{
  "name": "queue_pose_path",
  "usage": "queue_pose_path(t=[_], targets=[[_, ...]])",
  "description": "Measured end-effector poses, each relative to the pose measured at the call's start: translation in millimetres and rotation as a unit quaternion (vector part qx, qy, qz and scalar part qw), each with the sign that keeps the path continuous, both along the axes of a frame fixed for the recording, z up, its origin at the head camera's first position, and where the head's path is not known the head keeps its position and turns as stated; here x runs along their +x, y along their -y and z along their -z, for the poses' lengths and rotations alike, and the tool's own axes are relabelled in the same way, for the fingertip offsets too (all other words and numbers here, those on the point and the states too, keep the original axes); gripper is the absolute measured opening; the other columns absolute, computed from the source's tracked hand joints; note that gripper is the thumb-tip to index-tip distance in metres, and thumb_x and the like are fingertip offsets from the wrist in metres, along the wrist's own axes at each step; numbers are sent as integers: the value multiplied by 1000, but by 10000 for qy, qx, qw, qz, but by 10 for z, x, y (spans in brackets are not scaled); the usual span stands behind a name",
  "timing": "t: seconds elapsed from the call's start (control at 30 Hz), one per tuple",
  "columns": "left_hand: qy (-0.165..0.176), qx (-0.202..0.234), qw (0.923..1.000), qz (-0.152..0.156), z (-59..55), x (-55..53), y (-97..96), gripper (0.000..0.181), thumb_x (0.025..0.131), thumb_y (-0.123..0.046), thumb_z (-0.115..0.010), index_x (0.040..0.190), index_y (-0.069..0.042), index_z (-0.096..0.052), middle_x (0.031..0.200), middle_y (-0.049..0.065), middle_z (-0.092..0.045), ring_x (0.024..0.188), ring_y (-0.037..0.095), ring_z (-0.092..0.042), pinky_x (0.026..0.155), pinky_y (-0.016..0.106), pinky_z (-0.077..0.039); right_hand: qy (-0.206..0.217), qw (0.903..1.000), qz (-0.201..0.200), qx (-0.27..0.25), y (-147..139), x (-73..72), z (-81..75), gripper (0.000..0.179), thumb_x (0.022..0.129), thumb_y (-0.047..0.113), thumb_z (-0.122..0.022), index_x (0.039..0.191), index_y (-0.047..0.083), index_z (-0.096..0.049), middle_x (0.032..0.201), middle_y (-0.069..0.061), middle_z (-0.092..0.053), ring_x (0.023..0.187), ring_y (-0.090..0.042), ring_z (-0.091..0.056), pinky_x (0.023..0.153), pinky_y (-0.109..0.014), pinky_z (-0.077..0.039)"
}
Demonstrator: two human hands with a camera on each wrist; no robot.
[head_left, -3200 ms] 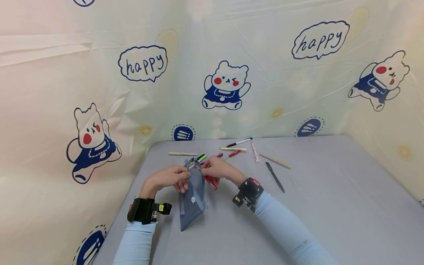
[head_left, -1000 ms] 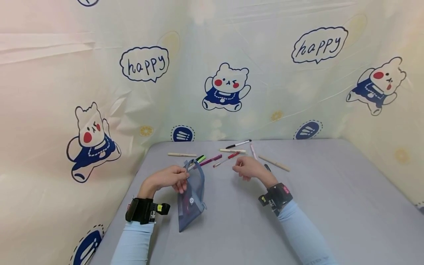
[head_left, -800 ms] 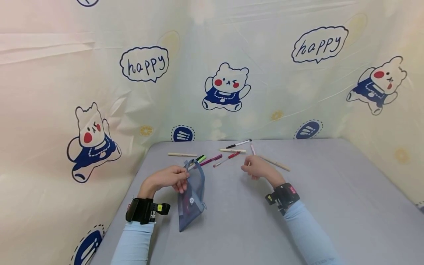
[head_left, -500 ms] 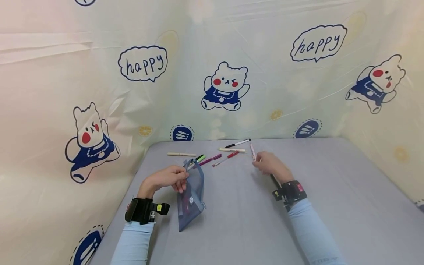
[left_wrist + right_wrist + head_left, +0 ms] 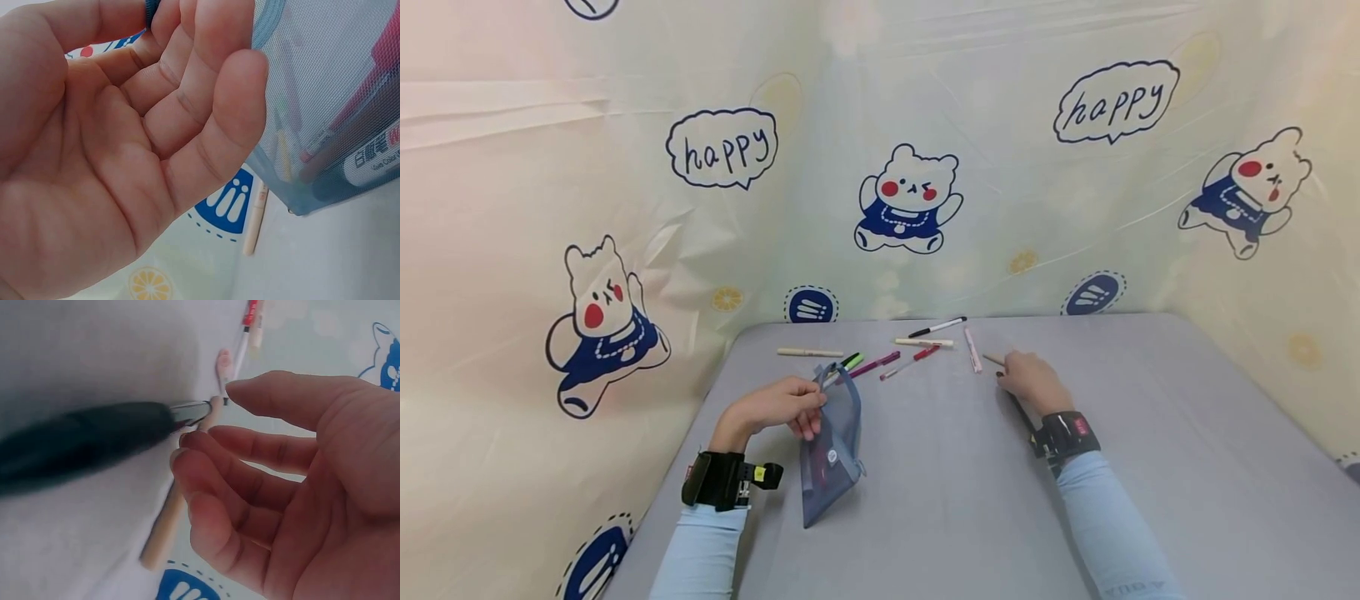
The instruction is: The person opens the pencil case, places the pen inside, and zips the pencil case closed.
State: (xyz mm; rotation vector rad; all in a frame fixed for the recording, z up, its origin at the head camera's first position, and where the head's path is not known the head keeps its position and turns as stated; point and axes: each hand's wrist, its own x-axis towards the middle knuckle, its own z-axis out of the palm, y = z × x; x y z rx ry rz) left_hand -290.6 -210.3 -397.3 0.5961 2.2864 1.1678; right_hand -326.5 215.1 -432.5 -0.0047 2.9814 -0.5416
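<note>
My left hand pinches the rim of a blue-grey mesh zip pouch, which hangs upright with its mouth upward. Through the mesh in the left wrist view, I see several pens inside, among them a magenta one and a white-labelled one. My right hand is low over the table at the right, thumb apart from its loosely bent fingers. Close to those fingertips is the silver-coloured end of a dark pen; no grip on it shows. Behind the fingers lies a tan pen, partly hidden by the hand in the head view.
Scattered on the grey tabletop lie a purple pen, a red-capped pen, a pink-white pen, a cream pen, a black-capped white pen and a tan pen. A printed curtain borders the table.
My right hand has left the pouch mouth, where it held a red pen, and moved right to the dark pen. Red now shows through the mesh. The left hand stays on the pouch.
</note>
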Motion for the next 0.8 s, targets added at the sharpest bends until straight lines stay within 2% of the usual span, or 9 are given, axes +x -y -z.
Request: queue_pose_path(t=[0.17,0.33,0.6,0.8], targets=[[-20,34,10000,52,9,-8,9,32,105,-19,-43,87,3,-58,75,7,-68,62,17,-67,66,47,-59,291,9994,152,66,-6,-19,47,20,90,20,-62,98,2,-60,79,-9,-60,67,-22,-56,53,-30,-43],[-2,60,10000,54,-4,-2,12,31,104,-18,-43,87,2,-58,75,7,-68,62,17,-67,68,51,-59,339,9993,162,81,-22,-27,73,20,90,19,-62,99,2,-60,80,-9,-60,68,-23,-56,54,-30,-44],[-6,-1,10000,2,10,-1,18,31,105,-19,-44,88,2,-59,77,12,-69,63,19,-67,64,39,-59,368,9990,225,103,-27,-69,140,24,88,19,-63,102,0,-60,81,-10,-61,68,-23,-57,54,-30,-45],[-10,45,10000,36,-3,2,10,32,105,-20,-43,88,2,-59,77,10,-68,63,18,-67,64,41,-59,305,9992,268,31,-30,-67,142,25,88,18,-62,103,-2,-59,81,-10,-60,67,-23,-57,53,-30,-45]])
